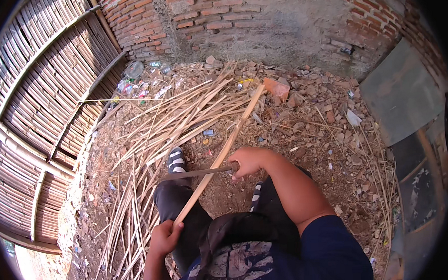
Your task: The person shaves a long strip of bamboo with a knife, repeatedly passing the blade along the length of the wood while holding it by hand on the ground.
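Note:
A long pale strip of split bamboo (238,126) slants from my lap up toward the brick wall. My left hand (164,238) is closed round its near end, beside my left thigh. In my right hand (249,161) is the handle of a machete (191,174), fingers wrapped round it. The dark blade points left and lies across the bamboo strip near its middle, above my left knee. Whether the edge has bitten into the strip I cannot tell.
Many split bamboo strips (182,124) lie heaped ahead and to the left. A bamboo slat wall (44,93) stands at left, a brick wall (228,25) ahead, grey sheets (404,90) at right. Rubble, an orange brick piece (277,88) and litter cover the ground.

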Demonstrator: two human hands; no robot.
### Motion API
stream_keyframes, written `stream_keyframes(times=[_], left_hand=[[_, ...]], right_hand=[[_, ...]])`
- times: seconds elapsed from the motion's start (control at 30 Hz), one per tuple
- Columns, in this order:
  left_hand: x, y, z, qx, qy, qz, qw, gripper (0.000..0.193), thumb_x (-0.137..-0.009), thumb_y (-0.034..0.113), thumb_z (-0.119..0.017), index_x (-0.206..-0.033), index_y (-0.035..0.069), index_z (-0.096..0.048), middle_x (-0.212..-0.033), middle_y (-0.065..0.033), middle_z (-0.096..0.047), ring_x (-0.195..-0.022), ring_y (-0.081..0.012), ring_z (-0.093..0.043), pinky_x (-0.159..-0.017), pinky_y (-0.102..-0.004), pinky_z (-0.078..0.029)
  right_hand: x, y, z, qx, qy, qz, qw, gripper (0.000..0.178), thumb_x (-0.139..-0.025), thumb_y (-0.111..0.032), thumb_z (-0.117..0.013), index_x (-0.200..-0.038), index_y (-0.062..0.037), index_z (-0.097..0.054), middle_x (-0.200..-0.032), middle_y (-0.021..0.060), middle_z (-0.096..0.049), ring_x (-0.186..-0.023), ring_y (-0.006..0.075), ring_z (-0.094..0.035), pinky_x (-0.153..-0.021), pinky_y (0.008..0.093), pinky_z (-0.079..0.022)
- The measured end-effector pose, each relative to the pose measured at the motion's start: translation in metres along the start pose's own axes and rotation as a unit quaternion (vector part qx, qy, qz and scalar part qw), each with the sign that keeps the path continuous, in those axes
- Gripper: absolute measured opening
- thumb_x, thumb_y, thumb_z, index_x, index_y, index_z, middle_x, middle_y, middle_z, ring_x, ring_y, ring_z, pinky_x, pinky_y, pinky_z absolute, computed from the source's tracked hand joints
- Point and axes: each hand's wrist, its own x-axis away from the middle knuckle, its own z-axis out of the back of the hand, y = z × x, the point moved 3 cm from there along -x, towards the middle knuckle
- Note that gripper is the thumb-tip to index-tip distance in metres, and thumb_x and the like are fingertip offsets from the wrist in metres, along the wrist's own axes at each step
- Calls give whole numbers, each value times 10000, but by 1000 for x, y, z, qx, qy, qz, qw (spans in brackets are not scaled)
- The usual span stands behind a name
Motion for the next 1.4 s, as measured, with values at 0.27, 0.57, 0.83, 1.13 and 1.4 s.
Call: stream_keyframes(times=[0.27,0.57,0.83,1.13,1.4], left_hand=[[2,1,-2,14,16,2,1000,477,-936,395,-672,-701,-2,-551,-577,-195,-547,-529,-342,-547,-534,-441,-414],[1,1,2,7,-2,19,1000,500,-926,419,-689,-690,-2,-560,-575,-175,-553,-529,-305,-548,-540,-429,-427],[4,2,0,12,15,13,1000,473,-929,402,-686,-710,-3,-579,-579,-155,-549,-551,-270,-540,-543,-418,-423],[2,6,3,5,-3,22,1000,497,-921,432,-685,-698,2,-575,-587,-179,-566,-544,-328,-571,-545,-435,-435],[2,3,2,-2,4,12,1000,507,-922,432,-684,-686,0,-566,-581,-184,-562,-547,-347,-581,-539,-442,-431]], right_hand=[[-4,59,18,-61,153,-80,983,527,-771,-390,-801,-1122,-15,-681,-930,186,-701,-892,336,-682,-790,431,-520],[-5,8,-6,17,12,-14,1000,480,-762,-369,-793,-1117,-57,-710,-961,171,-717,-942,323,-696,-803,432,-540],[-1,42,17,-84,114,-109,984,479,-758,-376,-804,-1089,-43,-705,-911,160,-714,-869,302,-698,-775,425,-531],[0,19,4,1,38,-70,997,526,-752,-379,-800,-1159,-61,-697,-1041,179,-708,-986,344,-678,-843,440,-526],[-2,20,14,-33,16,-73,997,522,-763,-383,-804,-1156,-58,-693,-1002,181,-708,-951,337,-684,-816,427,-529]])
